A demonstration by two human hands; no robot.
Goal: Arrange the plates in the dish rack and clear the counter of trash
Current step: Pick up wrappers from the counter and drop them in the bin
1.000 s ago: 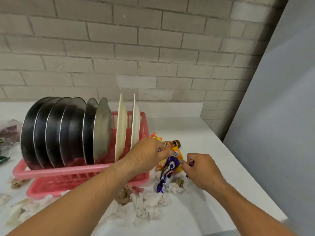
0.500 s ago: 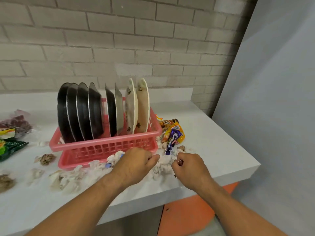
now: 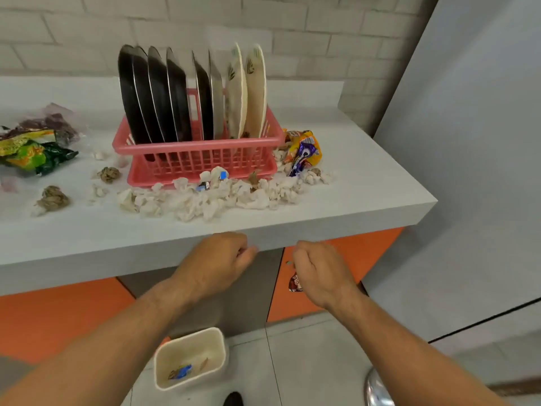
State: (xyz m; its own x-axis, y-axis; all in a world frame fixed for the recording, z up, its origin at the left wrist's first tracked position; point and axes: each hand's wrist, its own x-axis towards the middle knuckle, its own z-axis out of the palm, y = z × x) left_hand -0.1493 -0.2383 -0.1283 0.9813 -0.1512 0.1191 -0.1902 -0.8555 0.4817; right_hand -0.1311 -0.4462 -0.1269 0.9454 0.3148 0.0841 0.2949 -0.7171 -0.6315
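Observation:
A pink dish rack (image 3: 199, 145) on the white counter (image 3: 366, 183) holds several dark plates (image 3: 152, 92) and two cream plates (image 3: 248, 89), all upright. Crumpled white tissue (image 3: 219, 197) lies heaped in front of the rack. Orange and purple snack wrappers (image 3: 304, 150) sit at its right end. My left hand (image 3: 216, 259) is below the counter's front edge, fingers curled, with a pale scrap at the fingertips. My right hand (image 3: 319, 273) is beside it and grips a small red-brown wrapper (image 3: 295, 284). A cream bin (image 3: 190, 358) stands on the floor under both hands.
Green and yellow packets (image 3: 32, 153), a clear bag (image 3: 49, 121) and brown paper balls (image 3: 52, 197) lie on the counter's left part. Orange cabinet fronts (image 3: 336, 259) are under the counter. A grey panel (image 3: 468, 171) rises at the right, and a metal object (image 3: 377, 388) is at the bottom right.
Both hands drew back from the trash beside the rack, off the counter and down in front of its edge. The view pulled back and down, showing the bin on the floor.

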